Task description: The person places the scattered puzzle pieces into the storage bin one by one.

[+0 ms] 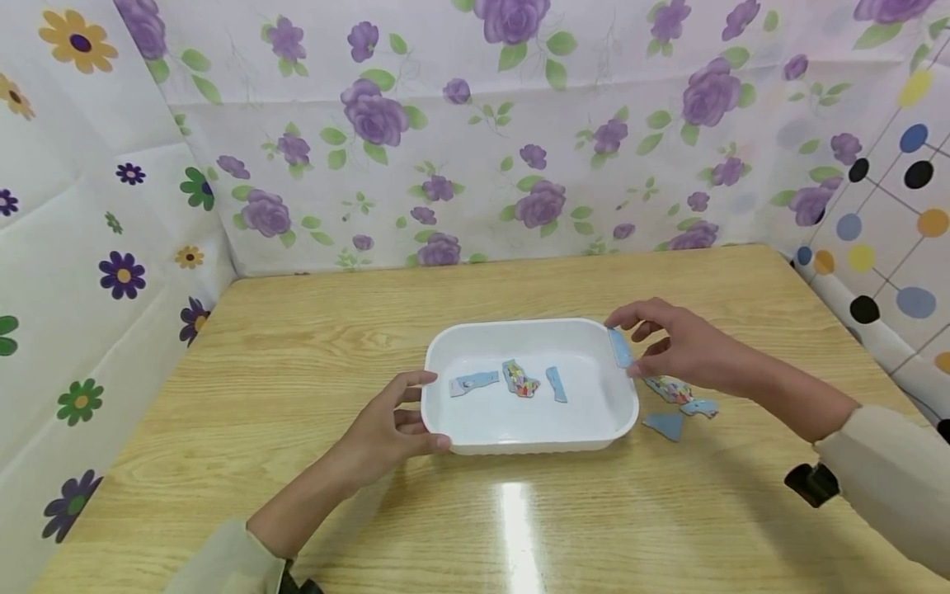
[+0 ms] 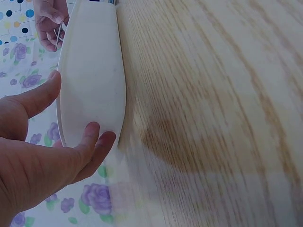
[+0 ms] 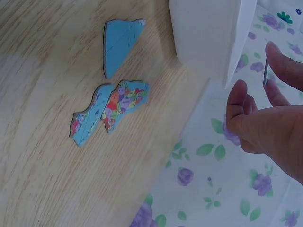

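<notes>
A white rectangular plastic tray (image 1: 530, 425) stands on the wooden table. My left hand (image 1: 389, 421) holds its left end, thumb at the near corner and fingers against the outer wall. Over the tray's right rim, my right hand (image 1: 671, 342) pinches a light blue puzzle piece (image 1: 619, 348), seen edge-on in the right wrist view. Inside the tray lie a blue piece (image 1: 475, 382), a multicolored map piece (image 1: 519, 379) and a narrow blue piece (image 1: 556, 384), spaced apart. The printing on the held piece cannot be made out.
Right of the tray lie a blue triangular piece (image 3: 120, 45), a colorful map piece (image 3: 124, 101) and a blue piece with a pink edge (image 3: 90, 115). Flowered cloth (image 1: 445, 124) hangs behind the wooden table (image 1: 312, 346), with patterned sheets at both sides.
</notes>
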The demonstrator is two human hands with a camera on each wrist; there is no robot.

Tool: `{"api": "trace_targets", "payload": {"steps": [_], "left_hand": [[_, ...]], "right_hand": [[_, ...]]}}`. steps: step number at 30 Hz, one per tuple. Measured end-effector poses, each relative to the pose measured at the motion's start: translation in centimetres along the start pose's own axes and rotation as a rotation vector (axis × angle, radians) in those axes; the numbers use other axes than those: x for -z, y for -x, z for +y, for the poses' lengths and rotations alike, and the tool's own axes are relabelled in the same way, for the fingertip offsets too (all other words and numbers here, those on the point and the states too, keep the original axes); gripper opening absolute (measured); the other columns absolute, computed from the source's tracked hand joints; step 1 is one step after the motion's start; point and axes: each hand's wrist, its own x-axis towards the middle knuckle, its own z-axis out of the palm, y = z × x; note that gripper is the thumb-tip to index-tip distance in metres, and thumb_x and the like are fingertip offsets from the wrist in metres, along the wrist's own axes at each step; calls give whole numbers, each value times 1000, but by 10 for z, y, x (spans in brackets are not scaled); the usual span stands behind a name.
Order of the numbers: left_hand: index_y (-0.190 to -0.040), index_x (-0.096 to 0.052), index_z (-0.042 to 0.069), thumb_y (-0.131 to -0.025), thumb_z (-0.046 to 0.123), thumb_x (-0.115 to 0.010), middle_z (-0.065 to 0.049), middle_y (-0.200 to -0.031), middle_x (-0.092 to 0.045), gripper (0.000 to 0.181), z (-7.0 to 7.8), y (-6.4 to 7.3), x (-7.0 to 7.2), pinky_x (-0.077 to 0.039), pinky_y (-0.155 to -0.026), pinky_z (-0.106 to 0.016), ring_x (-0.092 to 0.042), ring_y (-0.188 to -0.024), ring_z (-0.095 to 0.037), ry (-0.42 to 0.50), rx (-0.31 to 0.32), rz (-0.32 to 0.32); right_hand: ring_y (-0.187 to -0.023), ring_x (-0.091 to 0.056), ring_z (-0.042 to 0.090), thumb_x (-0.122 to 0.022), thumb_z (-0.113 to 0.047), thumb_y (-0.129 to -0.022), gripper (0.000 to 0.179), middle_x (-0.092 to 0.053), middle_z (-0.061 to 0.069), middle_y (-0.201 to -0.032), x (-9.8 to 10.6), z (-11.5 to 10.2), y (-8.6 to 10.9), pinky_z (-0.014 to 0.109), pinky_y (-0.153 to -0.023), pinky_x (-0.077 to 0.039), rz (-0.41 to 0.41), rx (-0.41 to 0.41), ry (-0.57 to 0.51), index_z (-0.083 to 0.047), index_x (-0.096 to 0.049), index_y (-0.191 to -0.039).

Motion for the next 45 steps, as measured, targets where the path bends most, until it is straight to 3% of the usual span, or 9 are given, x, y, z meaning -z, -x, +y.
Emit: {"api": "trace_targets", "payload": {"steps": [13,21,32,41,45], "left_hand": [[-144,-34,10,-74,9,-83,-22,-137,-43,86,0,0,1,-55,-87,-33,-59,-112,-34,6,-2,-3],[-144,-35,11,-73,8,-83,-21,-136,-44,86,0,-1,1,-55,-86,-33,-59,-112,-34,-1,0,1],[-144,-34,10,-74,9,-83,-22,-137,-42,86,1,-1,1,-55,-86,-34,-59,-112,-35,9,-5,-20],[-144,-34,10,-74,9,-83,-23,-136,-43,85,1,0,1,-56,-86,-34,-60,-111,-35,12,-2,-17],[-144,-34,10,-74,8,-83,-23,-136,-43,85,1,0,1,-56,-85,-33,-60,-111,-34,11,3,-13]], "right_hand": [[-116,-50,38,-74,-6,-85,53,-36,13,-136,-13,-6,-5,38,-85,-55,-55,-28,-72,-16,-51,-132],[-117,-42,38,-73,2,-83,53,-35,16,-133,-18,-4,-10,37,-83,-54,-56,-9,-78,-13,-53,-129],[-113,-40,35,-76,-1,-80,54,-33,18,-129,-29,-7,-21,39,-85,-47,-25,-7,67,-8,-55,-130],[-102,-42,31,-78,-5,-79,53,-36,19,-128,-35,-7,-25,38,-81,-45,-9,50,183,-8,-58,-128],[-104,-40,32,-79,-5,-79,54,-36,18,-128,-38,-7,-27,38,-81,-45,-1,70,213,-8,-57,-129]]}}
